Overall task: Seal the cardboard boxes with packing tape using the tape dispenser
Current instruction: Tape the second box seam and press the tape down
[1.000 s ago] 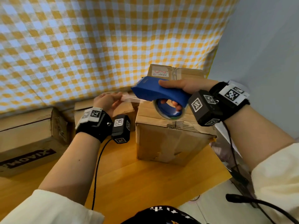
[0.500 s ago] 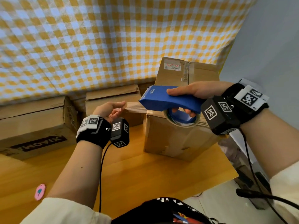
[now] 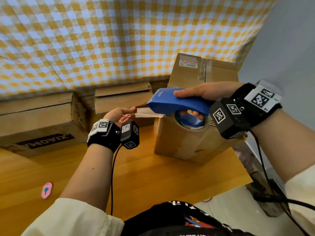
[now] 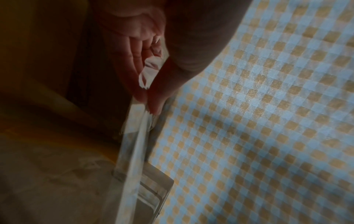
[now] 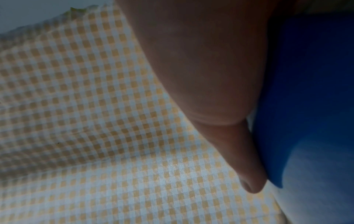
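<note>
— Where is the tape dispenser (image 3: 177,103)?

— In your right hand (image 3: 202,94): your fingers curl through its blue handle, thumb laid along the top. It hangs above the near top edge of the tall cardboard box (image 3: 192,133) at the right of the wooden table (image 3: 153,181).

— And the tape (image 3: 144,111)?

— A clear strip runs from the dispenser's nose leftward to your left hand (image 3: 119,115), which pinches its free end between thumb and fingers (image 4: 141,84).

— The other boxes?

— A smaller box (image 3: 119,97) stands behind your left hand, a printed box (image 3: 40,120) lies further left, both against the yellow checked cloth (image 3: 119,40). A pink tag (image 3: 46,190) lies near the table's front.
</note>
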